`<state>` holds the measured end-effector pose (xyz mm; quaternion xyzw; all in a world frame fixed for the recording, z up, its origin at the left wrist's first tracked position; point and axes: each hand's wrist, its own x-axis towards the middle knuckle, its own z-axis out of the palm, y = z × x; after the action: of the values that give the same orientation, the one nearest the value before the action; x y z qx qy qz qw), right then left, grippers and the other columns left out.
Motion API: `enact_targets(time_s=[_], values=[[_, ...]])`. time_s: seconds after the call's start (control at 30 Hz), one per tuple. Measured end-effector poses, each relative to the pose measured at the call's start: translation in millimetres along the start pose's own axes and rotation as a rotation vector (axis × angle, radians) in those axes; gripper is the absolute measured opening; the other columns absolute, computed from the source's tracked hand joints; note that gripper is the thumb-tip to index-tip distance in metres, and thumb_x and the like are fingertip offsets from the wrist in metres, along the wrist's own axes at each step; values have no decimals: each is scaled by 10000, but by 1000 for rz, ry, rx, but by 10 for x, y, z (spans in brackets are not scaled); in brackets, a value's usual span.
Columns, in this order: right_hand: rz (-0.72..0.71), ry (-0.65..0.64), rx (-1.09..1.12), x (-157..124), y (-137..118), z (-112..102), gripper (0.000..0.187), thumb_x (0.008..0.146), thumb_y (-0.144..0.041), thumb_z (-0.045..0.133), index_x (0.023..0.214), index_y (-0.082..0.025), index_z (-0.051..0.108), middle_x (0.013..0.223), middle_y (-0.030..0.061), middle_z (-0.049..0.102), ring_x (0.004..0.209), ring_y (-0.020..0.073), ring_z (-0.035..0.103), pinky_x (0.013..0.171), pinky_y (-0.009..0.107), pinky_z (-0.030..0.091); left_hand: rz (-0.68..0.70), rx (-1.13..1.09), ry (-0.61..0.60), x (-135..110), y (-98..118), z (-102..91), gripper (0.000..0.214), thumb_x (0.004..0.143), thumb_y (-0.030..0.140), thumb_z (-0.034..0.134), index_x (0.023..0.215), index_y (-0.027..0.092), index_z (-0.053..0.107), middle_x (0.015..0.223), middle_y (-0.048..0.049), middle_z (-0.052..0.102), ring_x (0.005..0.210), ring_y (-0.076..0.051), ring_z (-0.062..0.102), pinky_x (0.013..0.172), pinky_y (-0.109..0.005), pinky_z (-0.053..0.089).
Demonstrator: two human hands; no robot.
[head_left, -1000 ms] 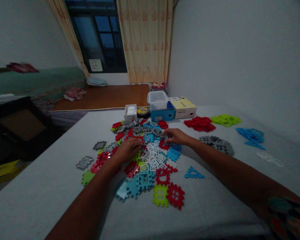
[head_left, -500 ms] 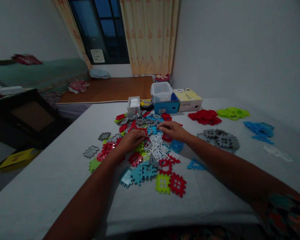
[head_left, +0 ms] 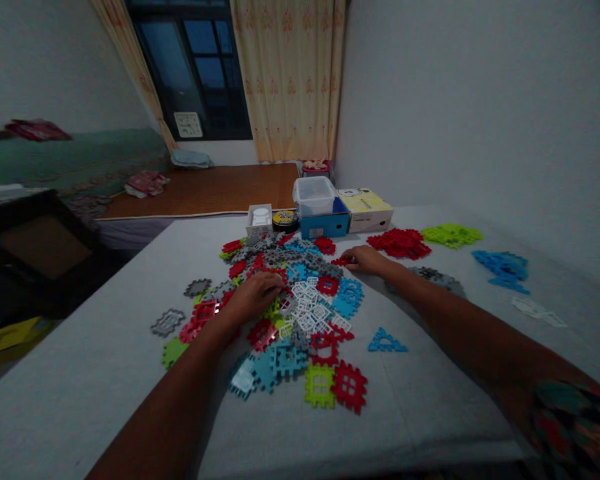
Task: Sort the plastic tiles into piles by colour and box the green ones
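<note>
A mixed heap of flat plastic interlocking tiles (head_left: 300,293) in red, blue, grey, green and white lies on the grey table (head_left: 80,373). My left hand (head_left: 254,295) rests on the heap's middle, fingers curled down onto the tiles. My right hand (head_left: 364,259) reaches to the heap's far right edge, fingers closed on a small red tile (head_left: 343,261). Sorted piles lie to the right: red (head_left: 399,243), green (head_left: 451,235), blue (head_left: 503,265) and grey (head_left: 437,277), the grey one partly behind my right forearm.
A clear tub on a blue box (head_left: 324,217), a yellow-topped carton (head_left: 366,208), a white cup holder (head_left: 260,219) and a round tin (head_left: 285,219) stand at the table's far edge. A lone blue triangle (head_left: 386,342) lies at right. A few white pieces (head_left: 535,309) lie far right.
My right hand has moved right and farther away, off the white tiles to the heap's far right edge, with a red tile in its fingers. My left hand has stayed on the heap.
</note>
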<state>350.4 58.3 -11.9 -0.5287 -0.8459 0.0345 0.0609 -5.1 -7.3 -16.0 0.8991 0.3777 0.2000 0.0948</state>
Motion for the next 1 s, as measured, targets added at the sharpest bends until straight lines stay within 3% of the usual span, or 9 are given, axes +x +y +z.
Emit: enact_targets(time_s=[0.1,0.27,0.4,0.5,0.63,0.77,0.87,1.0], values=[[119,79,-108,-34,196,-161,273,818,-273,586,1042,-183,713,956,122,728,875,248,664,744,288,457,-8,-7,-2,5,20,-21,230,903,241,480,990,234,693,1034,-46,701,995,-195,610,904,-351,480],[401,208,-118,-143,895,-540,371,884,-280,467,1172,-165,670,1089,127,703,906,228,652,736,275,452,-1,-23,20,12,51,-40,245,896,243,472,980,227,702,1012,-51,707,974,-191,617,895,-344,490],[552,121,-56,-233,1378,-670,345,851,-307,530,1125,-199,709,1085,77,713,856,201,654,677,250,456,3,-31,36,13,57,-41,254,894,252,468,971,216,707,1006,-59,706,963,-192,620,895,-338,490],[611,83,-78,-260,1499,-686,342,818,-332,592,1106,-191,713,1072,90,715,863,209,655,683,261,463,4,-45,31,18,51,-37,260,898,250,464,980,203,706,1014,-68,703,968,-194,620,888,-337,491],[612,242,-173,-164,1219,-653,335,840,-380,574,1091,-203,709,1045,122,712,898,244,649,729,313,472,-3,-25,20,21,43,-36,247,899,244,479,990,209,706,1007,-63,705,964,-200,617,867,-338,493],[165,208,-61,149,537,-377,289,863,-292,560,1104,-211,698,1107,96,696,1001,241,626,858,330,460,-4,0,23,6,15,-17,237,903,232,488,997,207,704,1021,-61,702,972,-197,614,870,-329,485],[-105,174,-1,444,89,-60,404,812,-216,622,1215,-186,631,1257,103,623,1154,252,551,990,360,395,3,8,27,-7,-10,4,227,900,223,499,1003,203,701,1034,-63,699,994,-198,608,882,-327,477],[-95,131,45,703,-109,204,557,756,-282,705,1284,-167,571,1331,133,562,1176,270,537,990,366,389,29,3,13,-16,-23,15,229,908,219,488,1004,214,695,1035,-53,695,994,-192,602,887,-324,471]])
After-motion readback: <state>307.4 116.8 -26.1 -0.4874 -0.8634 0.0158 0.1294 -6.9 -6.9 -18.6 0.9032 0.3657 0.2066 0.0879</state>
